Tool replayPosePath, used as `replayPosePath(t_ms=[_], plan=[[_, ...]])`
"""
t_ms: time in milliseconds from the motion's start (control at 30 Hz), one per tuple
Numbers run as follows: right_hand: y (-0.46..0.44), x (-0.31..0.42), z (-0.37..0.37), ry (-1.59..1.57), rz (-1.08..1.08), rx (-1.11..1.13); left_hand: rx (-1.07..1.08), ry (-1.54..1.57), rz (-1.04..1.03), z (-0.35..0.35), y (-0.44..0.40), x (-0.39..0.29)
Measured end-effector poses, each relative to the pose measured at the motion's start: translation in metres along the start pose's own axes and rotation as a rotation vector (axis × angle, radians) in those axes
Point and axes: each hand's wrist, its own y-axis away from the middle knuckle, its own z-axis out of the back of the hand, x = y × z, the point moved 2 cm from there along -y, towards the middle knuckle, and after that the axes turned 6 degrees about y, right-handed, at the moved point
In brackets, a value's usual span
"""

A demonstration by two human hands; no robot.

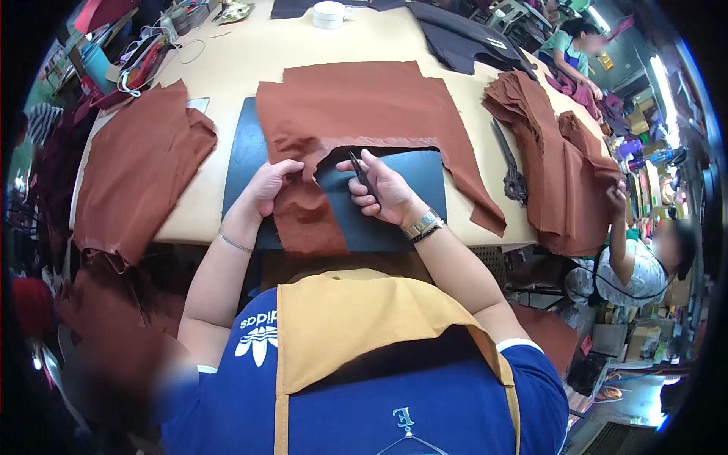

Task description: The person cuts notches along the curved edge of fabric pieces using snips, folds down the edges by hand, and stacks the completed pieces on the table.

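A rust-brown fabric piece (364,102) with a curved cut-out lies over a dark blue-black board (390,227) on the table. My left hand (267,186) pinches the bunched edge of this fabric on its left side, thumb on top. Over the cut-out, my right hand (388,189) has its fingers wrapped round black thread snips (359,171), whose tips point up and away from me. The snips are close to the curved edge, where a paler strip runs along the fabric. Whether their blades touch the cloth I cannot tell.
Rust-brown fabric (140,167) hangs over the table's left edge, and a thick stack (542,163) sits at right beside large dark scissors (512,163). Dark garment pieces (470,38) and a white roll (329,14) lie behind. Two other people work on the right.
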Motion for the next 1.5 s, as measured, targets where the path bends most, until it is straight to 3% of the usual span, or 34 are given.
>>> replayPosePath(t_ms=[367, 567, 1500], plan=[[-0.028, -0.001, 0.001, -0.145, -0.038, 0.086, -0.014, -0.008, 0.047, 0.011, -0.007, 0.006], [-0.033, -0.005, 0.005, -0.075, 0.045, 0.058, -0.008, -0.033, 0.024, 0.001, 0.0, 0.001], [-0.027, -0.008, 0.005, -0.045, 0.033, 0.121, -0.034, -0.021, 0.042, 0.001, -0.002, 0.003]])
